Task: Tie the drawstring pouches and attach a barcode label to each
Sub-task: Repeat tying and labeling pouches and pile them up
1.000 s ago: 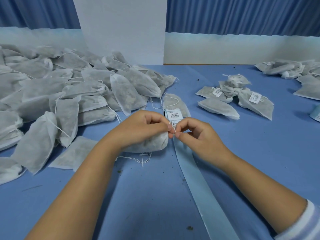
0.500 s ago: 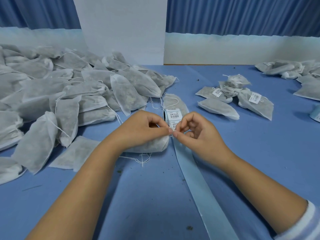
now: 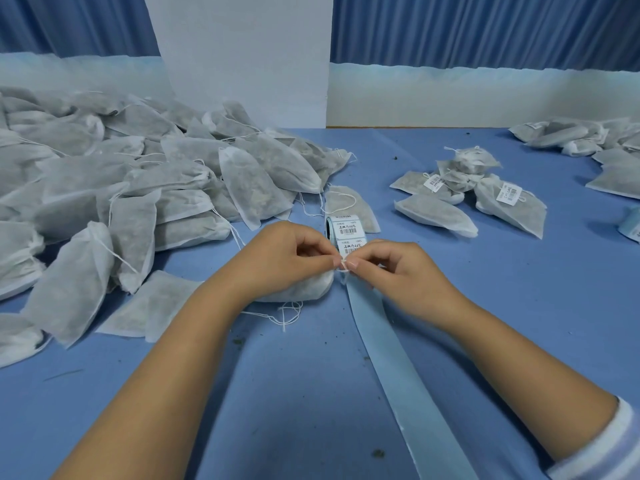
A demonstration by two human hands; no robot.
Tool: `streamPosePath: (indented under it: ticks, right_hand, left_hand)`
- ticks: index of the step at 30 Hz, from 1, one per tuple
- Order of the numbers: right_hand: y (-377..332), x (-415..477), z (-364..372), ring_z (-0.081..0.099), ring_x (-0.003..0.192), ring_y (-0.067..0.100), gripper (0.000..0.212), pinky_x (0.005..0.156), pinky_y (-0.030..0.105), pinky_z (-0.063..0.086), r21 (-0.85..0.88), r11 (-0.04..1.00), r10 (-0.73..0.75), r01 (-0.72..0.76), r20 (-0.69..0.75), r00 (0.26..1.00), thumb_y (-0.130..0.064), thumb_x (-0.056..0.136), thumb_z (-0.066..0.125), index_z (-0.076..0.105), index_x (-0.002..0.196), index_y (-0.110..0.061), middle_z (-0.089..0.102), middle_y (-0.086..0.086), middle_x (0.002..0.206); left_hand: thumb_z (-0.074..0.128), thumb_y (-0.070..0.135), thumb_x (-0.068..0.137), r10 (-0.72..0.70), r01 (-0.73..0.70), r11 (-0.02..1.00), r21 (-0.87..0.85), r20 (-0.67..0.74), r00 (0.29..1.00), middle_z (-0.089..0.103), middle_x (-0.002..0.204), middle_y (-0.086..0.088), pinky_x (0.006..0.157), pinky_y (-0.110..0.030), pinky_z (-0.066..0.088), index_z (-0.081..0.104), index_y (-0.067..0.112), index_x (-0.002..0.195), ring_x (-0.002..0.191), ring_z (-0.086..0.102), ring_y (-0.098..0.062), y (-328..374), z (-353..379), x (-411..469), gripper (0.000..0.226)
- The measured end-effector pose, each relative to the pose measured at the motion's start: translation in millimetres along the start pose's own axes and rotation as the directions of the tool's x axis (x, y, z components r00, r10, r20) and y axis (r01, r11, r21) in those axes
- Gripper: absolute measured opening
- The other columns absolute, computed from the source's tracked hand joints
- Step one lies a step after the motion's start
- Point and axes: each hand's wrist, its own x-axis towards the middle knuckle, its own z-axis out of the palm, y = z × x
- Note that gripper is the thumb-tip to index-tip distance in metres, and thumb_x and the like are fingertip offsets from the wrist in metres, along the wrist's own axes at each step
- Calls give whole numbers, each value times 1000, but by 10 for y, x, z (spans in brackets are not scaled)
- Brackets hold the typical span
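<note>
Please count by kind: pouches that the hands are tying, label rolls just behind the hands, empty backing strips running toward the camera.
Pouch, its drawstring pinched by left hand and right hand: 1
Label roll: 1
Backing strip: 1
Total: 3

One head-worn camera looks forward and down, close over the table.
</note>
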Motion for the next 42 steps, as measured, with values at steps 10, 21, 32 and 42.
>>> streamPosePath:
  ticks: [10,21,32,42]
  right_hand:
    - [-12,-5,14,60,70,3,18,68,21,49,105,994,4,-1,-36,999,-6,86,71,74,79,-22,71,-10,76]
    - [-56,-36,76,63,71,17,29,75,52,55,175,979,-81,107,-150,985,10,85,64,71,78,-18,71,-8,77]
    - [-33,-49,75,67,72,21,27,72,30,55,113,986,-97,121,-192,977,2,83,70,75,84,-24,73,0,82]
    - [-63,-70,63,66,76,15,12,69,21,54,-73,952,-305,297,-184,934,-6,80,77,77,91,-10,73,2,86]
  left_hand:
    - [69,12,90,5,4,987,-161,59,998,75,83,5,72,-9,44,77,10,91,74,61,1,-2,-14,4,8]
    - [64,16,94,-12,45,966,-254,132,991,70,79,14,74,-9,44,75,20,86,77,60,2,-18,-14,10,14]
    - [67,19,93,-16,54,958,-281,136,991,73,83,11,78,-10,44,77,23,82,81,63,1,-23,-22,0,15]
    - [67,19,93,-31,63,954,-292,113,993,77,91,5,88,-19,47,78,20,85,89,66,-3,-13,-26,-4,14]
